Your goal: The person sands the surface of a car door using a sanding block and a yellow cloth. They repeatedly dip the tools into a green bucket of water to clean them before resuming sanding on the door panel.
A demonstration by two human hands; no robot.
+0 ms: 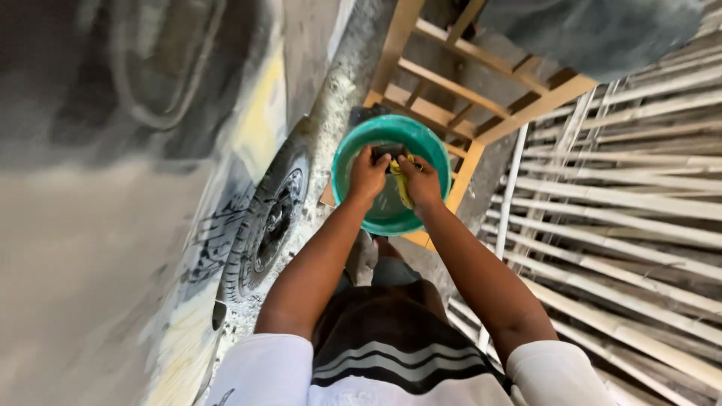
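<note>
Both of my hands reach down into a green plastic basin that stands on a wooden frame. My left hand and my right hand are closed together on a yellow cloth with a dark piece at its top, held over the water in the basin. The cloth is mostly hidden by my fingers.
A vehicle's side fills the left, with its tyre and wheel close to my left arm. The orange wooden frame runs ahead under the basin. A fence of pale slats lines the right. Gravelly ground lies between.
</note>
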